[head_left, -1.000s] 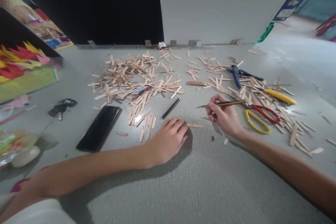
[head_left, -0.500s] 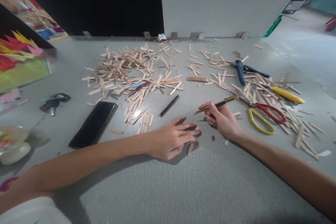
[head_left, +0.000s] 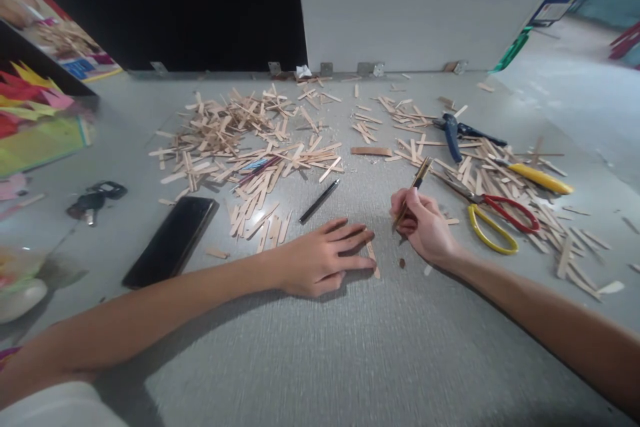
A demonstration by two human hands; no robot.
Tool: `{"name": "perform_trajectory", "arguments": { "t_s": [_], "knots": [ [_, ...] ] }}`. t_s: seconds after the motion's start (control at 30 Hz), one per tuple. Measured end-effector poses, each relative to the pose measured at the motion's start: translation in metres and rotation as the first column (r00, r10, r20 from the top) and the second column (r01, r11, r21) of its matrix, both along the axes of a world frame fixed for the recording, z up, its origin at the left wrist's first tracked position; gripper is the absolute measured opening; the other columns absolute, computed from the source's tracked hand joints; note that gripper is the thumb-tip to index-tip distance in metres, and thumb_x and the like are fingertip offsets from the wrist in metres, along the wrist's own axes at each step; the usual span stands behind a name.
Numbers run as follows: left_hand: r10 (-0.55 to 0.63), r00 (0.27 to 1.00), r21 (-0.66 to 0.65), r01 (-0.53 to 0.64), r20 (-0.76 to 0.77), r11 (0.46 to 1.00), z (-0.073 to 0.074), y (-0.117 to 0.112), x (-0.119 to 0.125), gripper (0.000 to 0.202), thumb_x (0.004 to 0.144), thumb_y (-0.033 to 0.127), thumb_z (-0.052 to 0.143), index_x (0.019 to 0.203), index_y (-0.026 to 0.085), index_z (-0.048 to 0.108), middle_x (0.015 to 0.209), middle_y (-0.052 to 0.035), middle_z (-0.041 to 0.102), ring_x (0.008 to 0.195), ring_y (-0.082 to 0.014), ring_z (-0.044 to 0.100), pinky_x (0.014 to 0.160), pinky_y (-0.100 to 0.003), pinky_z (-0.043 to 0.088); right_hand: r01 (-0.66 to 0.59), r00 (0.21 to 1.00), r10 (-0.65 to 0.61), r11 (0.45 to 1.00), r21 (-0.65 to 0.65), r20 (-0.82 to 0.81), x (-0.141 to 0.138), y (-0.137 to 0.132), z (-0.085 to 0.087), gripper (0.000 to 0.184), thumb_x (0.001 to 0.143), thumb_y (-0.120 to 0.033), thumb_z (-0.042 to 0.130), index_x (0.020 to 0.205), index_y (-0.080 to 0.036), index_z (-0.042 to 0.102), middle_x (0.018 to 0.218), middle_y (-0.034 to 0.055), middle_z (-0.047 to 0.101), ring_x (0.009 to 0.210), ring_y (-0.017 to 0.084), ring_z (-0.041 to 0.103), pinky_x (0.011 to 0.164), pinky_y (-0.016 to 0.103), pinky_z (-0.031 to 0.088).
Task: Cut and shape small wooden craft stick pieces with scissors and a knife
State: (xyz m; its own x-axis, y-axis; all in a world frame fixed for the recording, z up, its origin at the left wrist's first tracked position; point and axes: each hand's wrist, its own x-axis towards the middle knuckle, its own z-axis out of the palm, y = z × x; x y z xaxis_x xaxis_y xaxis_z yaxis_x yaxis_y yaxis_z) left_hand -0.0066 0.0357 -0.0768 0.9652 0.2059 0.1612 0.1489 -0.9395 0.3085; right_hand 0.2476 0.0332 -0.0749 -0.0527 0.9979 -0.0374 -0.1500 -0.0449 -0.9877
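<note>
My left hand (head_left: 325, 259) lies palm down on the grey table, its fingers stretched out and spread. Its fingertips press on a small wooden craft stick (head_left: 371, 253) that has dark marks on it. To the right, my right hand (head_left: 425, 223) is closed around a black-and-gold pen (head_left: 421, 175), held tilted with its lower end pointing down toward the table. A short gap separates that hand from the stick. A second dark pen (head_left: 319, 201) lies just beyond my left hand. A small brown bit (head_left: 402, 263) sits between the two hands.
A large heap of craft sticks (head_left: 227, 120) spreads at the back left. On the right, more sticks surround scissors (head_left: 493, 228) with red and yellow handles, a yellow-handled tool (head_left: 540, 177) and blue-handled pliers (head_left: 453, 137). A black phone (head_left: 171, 241) and keys (head_left: 93, 203) lie left.
The pen in my right hand has swung from nearly level to steeper. My left fingers have flattened and drawn back, showing more of the stick. The whole view has shifted slightly.
</note>
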Motion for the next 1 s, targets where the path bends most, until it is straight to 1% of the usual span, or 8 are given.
{"name": "perform_trajectory", "arguments": {
  "t_s": [0.23,0.3,0.4,0.53,0.63,0.7,0.83,1.0],
  "knots": [
    [0.026,1.0,0.071,-0.026,-0.001,0.997,-0.002,-0.002,0.0,0.048,0.104,0.025,0.049,0.15,0.023,0.063,0.162,-0.0194,0.058,0.153,-0.037,0.05,0.125,-0.056,0.04,0.002,1.0,-0.002,1.0,0.019,0.027,0.0,0.003,0.002,0.08,0.08,-0.1,0.058,0.054,-0.027,0.041,0.053,-0.0079,0.029,0.04,0.01,0.023,0.037,0.026,0.021],
    [0.037,0.999,0.078,-0.035,-0.015,0.996,-0.002,-0.003,0.0,0.047,0.105,0.027,0.049,0.151,0.024,0.062,0.162,-0.0188,0.057,0.153,-0.0367,0.05,0.125,-0.056,0.039,0.022,0.998,-0.024,0.999,0.033,0.059,0.0,0.004,0.001,0.079,0.082,-0.1,0.054,0.055,-0.027,0.043,0.051,-0.0074,0.03,0.039,0.011,0.025,0.036,0.026,0.022],
    [0.084,0.996,0.063,-0.084,-0.004,0.994,-0.004,-0.005,0.0,0.048,0.108,0.031,0.05,0.153,0.02,0.06,0.163,-0.0229,0.055,0.155,-0.0412,0.047,0.124,-0.06,0.038,0.063,0.988,-0.073,0.995,0.072,0.136,-0.001,0.002,-0.002,0.075,0.088,-0.097,0.051,0.064,-0.027,0.057,0.05,-0.0064,0.037,0.038,0.012,0.029,0.036,0.027,0.024],
    [0.183,0.983,0.054,-0.182,-0.01,0.982,-0.008,-0.007,-0.001,0.054,0.11,0.039,0.053,0.159,0.016,0.054,0.165,-0.0284,0.05,0.159,-0.0456,0.04,0.125,-0.065,0.034,0.056,0.946,-0.099,0.988,0.146,0.307,-0.002,-0.004,-0.003,0.055,0.092,-0.076,0.071,0.081,-0.022,0.077,0.053,-0.0037,0.052,0.042,0.013,0.043,0.039,0.027,0.033],
    [0.201,0.979,0.068,-0.199,-0.03,0.978,-0.009,-0.008,-0.001,0.056,0.111,0.043,0.05,0.161,0.017,0.051,0.168,-0.029,0.046,0.159,-0.0472,0.04,0.125,-0.069,0.034,-0.007,0.899,-0.088,0.976,0.216,0.428,-0.005,-0.008,0.0,0.035,0.09,-0.056,0.082,0.078,-0.023,0.08,0.067,0.0033,0.07,0.063,0.021,0.065,0.055,0.031,0.051],
    [0.197,0.98,0.067,-0.195,-0.029,0.979,-0.009,-0.009,0.0,0.056,0.112,0.043,0.048,0.161,0.017,0.05,0.168,-0.0304,0.045,0.157,-0.0498,0.041,0.122,-0.073,0.035,-0.057,0.868,-0.074,0.967,0.246,0.49,-0.007,-0.011,0.002,0.028,0.091,-0.047,0.08,0.074,-0.024,0.079,0.075,0.0054,0.076,0.072,0.023,0.07,0.062,0.033,0.055],
    [0.19,0.981,0.074,-0.188,-0.029,0.979,-0.007,-0.01,0.001,0.054,0.112,0.041,0.048,0.159,0.015,0.052,0.166,-0.0329,0.046,0.155,-0.053,0.043,0.119,-0.076,0.036,-0.131,0.826,-0.028,0.962,0.24,0.563,-0.007,-0.016,0.004,0.028,0.095,-0.041,0.076,0.074,-0.024,0.073,0.064,0.0013,0.07,0.055,0.017,0.061,0.048,0.028,0.046],
    [0.205,0.979,0.047,-0.204,-0.009,0.978,-0.007,-0.011,0.002,0.053,0.111,0.042,0.051,0.159,0.02,0.054,0.168,-0.0272,0.046,0.157,-0.0502,0.04,0.122,-0.072,0.034,-0.218,0.822,0.096,0.964,0.155,0.561,-0.003,-0.018,0.004,0.046,0.104,-0.055,0.064,0.071,-0.024,0.062,0.049,-0.0047,0.059,0.037,0.01,0.047,0.036,0.024,0.036]
  ]
}}
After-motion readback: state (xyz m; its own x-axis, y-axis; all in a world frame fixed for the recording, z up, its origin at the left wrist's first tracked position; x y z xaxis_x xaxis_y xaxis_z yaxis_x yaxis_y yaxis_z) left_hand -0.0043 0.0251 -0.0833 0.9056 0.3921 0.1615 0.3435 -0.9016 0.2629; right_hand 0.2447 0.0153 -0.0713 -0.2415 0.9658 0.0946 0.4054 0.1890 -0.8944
